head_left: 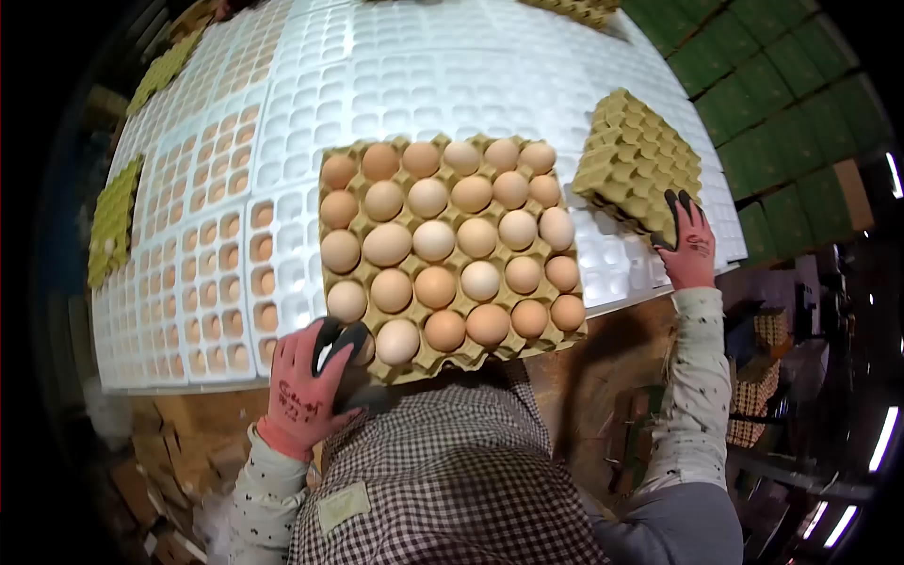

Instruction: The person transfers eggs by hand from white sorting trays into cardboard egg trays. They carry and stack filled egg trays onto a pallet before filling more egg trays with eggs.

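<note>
left hand (pixel 306 386) grips full egg tray (pixel 447 254); right hand (pixel 690 247) holds empty trays (pixel 638 160).

Beyond the left hand (pixel 306 386), the full egg tray (pixel 447 250) blocks passage; bare white trays (pixel 395 85) past it lie open, an empty carton (pixel 636 160) stands above the right hand (pixel 689 247)

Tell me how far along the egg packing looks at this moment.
Done: the cardboard tray looks full, an egg in nearly every visible cup. In hand: the left hand grips that tray's near corner, while the right hand holds a stack of empty trays. Left: many eggs sit in the white plastic trays on the left side.
</note>
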{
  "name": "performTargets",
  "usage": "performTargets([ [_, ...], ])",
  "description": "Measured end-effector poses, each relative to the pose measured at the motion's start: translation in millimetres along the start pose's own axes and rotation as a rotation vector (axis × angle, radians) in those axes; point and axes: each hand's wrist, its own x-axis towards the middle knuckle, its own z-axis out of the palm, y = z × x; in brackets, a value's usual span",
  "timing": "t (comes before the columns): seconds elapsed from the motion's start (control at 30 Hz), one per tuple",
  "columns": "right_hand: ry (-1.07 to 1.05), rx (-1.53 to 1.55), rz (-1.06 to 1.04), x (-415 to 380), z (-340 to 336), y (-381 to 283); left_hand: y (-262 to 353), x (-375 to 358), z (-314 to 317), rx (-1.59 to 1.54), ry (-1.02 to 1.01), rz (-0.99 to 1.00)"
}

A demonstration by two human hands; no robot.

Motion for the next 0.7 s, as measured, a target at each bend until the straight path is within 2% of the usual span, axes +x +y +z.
performTargets([
  [0.03, 0.043, 0.273, -0.092, -4, -17, -22, 5, -2, -15, 0.011, 0.03, -0.023],
  [0.07, -0.149, 0.528, -0.084, -16, -44, -48, 6, -5, -27, -0.016, 0.114, -0.022],
  [0.1, -0.331, 0.668, -0.075, -24, -59, -44, 7, 12, 27, -0.179, 0.214, -0.021],
  [0.17, -0.365, 0.513, -0.495, -49, -79, -88, 11, 12, 25, -0.76, 0.36, -0.282],
  [0.2, -0.328, 0.435, -0.5, -63, -67, -104, 11, 9, 17, -0.869, 0.418, -0.418],
  [0.23, -0.281, 0.326, -0.507, -70, -55, -108, 13, 18, 10, -1.187, 0.469, -0.476],
  [0.3, -0.205, 0.405, -0.45, -70, -34, -92, 13, 25, 5, -1.126, 0.4, -0.367],
  [0.33, -0.253, 0.825, -0.244, -74, -18, -77, 29, 36, -3, -0.816, 0.301, -0.343],
  [0.37, -0.302, 1.236, -0.017, -78, -3, -70, 28, 44, -7, -0.55, 0.14, -0.116],
  [0.43, -0.399, 1.797, 0.471, -75, -12, -73, 51, 52, 8, 0.054, 0.01, -0.125],
  [0.5, -0.514, 1.878, 0.311, -78, -9, -73, 54, 48, 8, 0.033, 0.029, -0.073],
  [0.53, -0.389, 1.645, 0.101, -76, -13, -92, 55, 51, 8, 0.024, 0.041, -0.037],
  [0.57, -0.428, 1.162, -0.198, -72, -31, -105, 55, 54, 6, 0.008, 0.1, -0.01],
  [0.6, -0.332, 0.838, -0.324, -74, -43, -126, 56, 56, 3, -0.008, 0.157, 0.018],
  [0.63, -0.234, 0.511, -0.436, -76, -50, -140, 57, 61, -2, -0.021, 0.214, 0.045],
  [0.7, -0.261, 0.329, -0.409, -76, -58, -151, 65, 76, -3, 0.043, 0.174, 0.049],
])
